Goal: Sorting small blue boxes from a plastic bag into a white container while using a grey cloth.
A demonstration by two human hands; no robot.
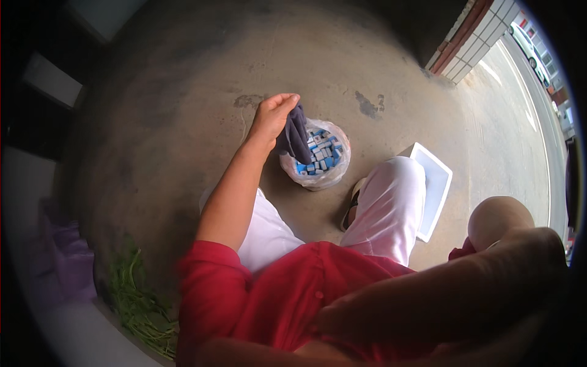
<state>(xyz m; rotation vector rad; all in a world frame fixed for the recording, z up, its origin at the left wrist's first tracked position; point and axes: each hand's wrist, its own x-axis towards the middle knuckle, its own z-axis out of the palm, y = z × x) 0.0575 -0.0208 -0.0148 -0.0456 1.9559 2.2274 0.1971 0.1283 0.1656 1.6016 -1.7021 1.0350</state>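
Note:
My left hand (275, 113) pinches a dark grey-purple cloth (296, 137) between thumb and fingers. The cloth hangs in folds over the left side of a round container lined with a clear plastic bag (338, 176). Inside lie many small blue-and-white blocks (323, 151), which look like mahjong tiles; the cloth hides some of them. Very close to the lens at the lower right are large, dark, blurred fingers, apparently my right hand (440, 298). Whether it holds anything is not visible.
A white foam box (433, 202) stands beside my right knee. Leafy green stalks (137, 303) lie at the lower left near a purple object (73, 257). A tiled pillar (477, 41) rises at the upper right, with a road and a white car (529, 50) beyond.

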